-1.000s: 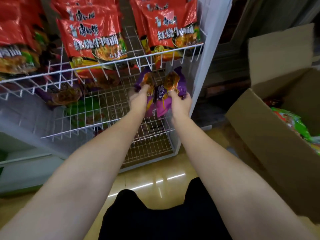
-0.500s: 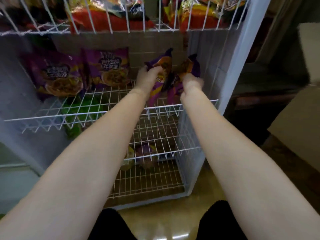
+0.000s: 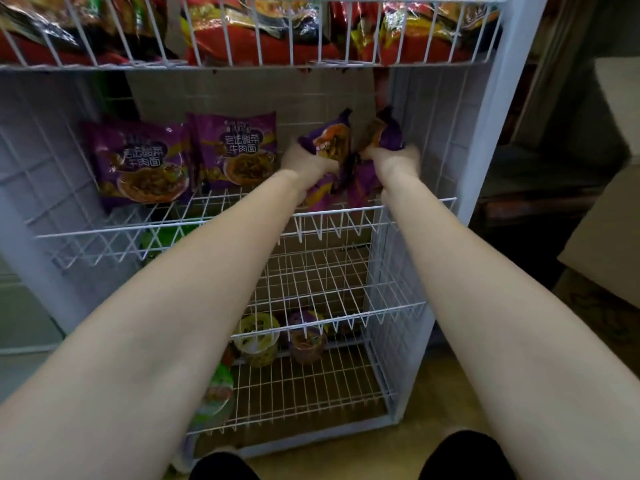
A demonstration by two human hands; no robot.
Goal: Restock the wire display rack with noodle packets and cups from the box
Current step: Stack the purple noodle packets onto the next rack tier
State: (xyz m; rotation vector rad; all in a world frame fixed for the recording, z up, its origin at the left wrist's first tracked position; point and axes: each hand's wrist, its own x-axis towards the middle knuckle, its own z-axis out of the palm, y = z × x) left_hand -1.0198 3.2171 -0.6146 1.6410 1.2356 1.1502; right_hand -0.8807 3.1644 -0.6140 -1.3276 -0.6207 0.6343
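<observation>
Head camera looks down my two forearms into the white wire rack [image 3: 408, 202]. Just right of the frame's centre, my left hand [image 3: 306, 161] grips one purple noodle packet [image 3: 330, 143] and my right hand [image 3: 394, 159] grips another purple packet [image 3: 388, 136]; both packets stand above the middle shelf at its right end. Two more purple packets [image 3: 142, 164] stand upright at centre left on that shelf. Red packets [image 3: 256, 39] fill the top basket. Noodle cups [image 3: 258, 341] sit low at centre. A cardboard box [image 3: 609, 237] edges the right side.
</observation>
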